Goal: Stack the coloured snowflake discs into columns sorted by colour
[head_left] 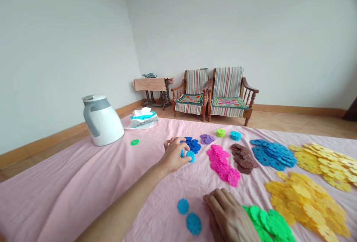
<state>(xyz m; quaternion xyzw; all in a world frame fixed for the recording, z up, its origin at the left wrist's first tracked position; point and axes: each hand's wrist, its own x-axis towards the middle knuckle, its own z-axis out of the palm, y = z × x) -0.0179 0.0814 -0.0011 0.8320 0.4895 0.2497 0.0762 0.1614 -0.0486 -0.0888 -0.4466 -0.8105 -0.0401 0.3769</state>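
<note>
Two light-blue discs (190, 156) at my left hand (174, 156), toward far edge of table (83, 182); can't tell if pinched. Right hand (230, 214) beside green discs (275, 224), grip unclear. Tissue box (145, 122), far-left corner, tissue (142, 112) out. Jug (108, 126), left edge, contents hidden.

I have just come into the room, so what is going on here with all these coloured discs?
A person is handling notched discs, which lie mostly grouped by colour on a pink cloth. The left hand curls round light-blue discs beside a dark-blue pile; whether it grips them is unclear. The right hand lies between two loose blue discs and a bright-green pile.
</note>
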